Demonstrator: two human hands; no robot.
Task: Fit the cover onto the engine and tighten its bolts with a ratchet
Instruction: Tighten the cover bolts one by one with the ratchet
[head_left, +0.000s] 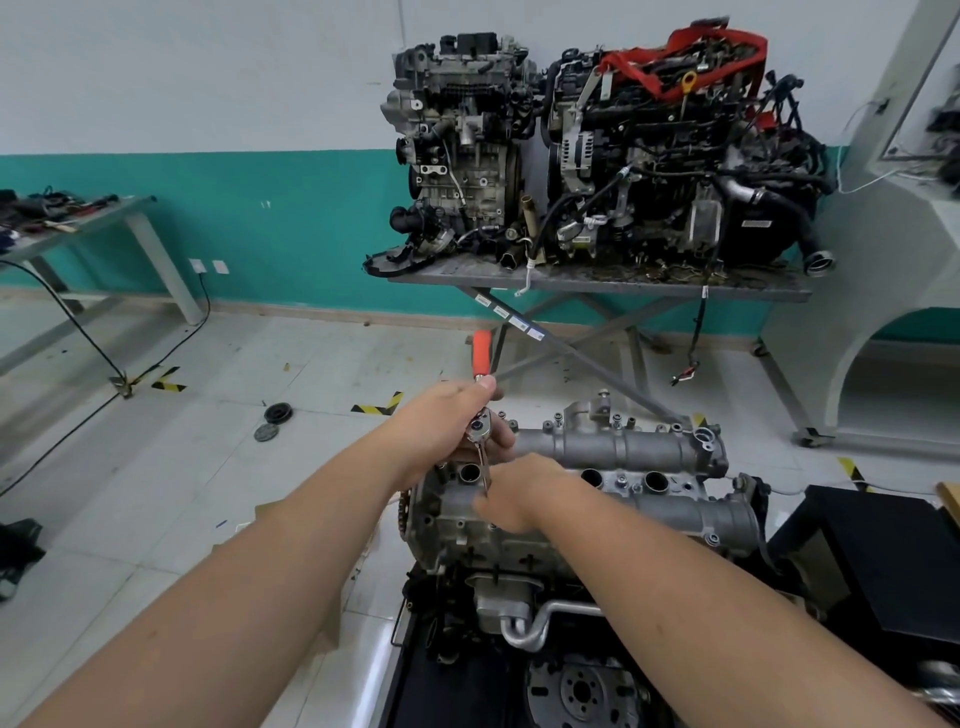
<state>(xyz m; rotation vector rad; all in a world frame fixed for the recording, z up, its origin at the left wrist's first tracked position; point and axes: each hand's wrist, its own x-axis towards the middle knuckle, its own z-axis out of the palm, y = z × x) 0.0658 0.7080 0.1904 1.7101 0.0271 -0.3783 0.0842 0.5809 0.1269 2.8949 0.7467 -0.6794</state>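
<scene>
The grey cast cover (623, 447) lies on top of the engine (519, 551) in front of me, with several bolts standing along its edges. My left hand (457, 421) grips the ratchet (480, 410) near its head, its orange handle pointing up and away. A thin extension runs down from the ratchet head toward the cover's left end. My right hand (519, 493) holds the lower end of that extension with its fingertips, over the cover; the socket tip is hidden behind the fingers.
A metal table (597, 283) behind carries two other engines. A black box (878, 561) stands right of the engine, a bench with tools at far left. Round discs (272, 422), cables and yellow-black tape marks lie on the tiled floor.
</scene>
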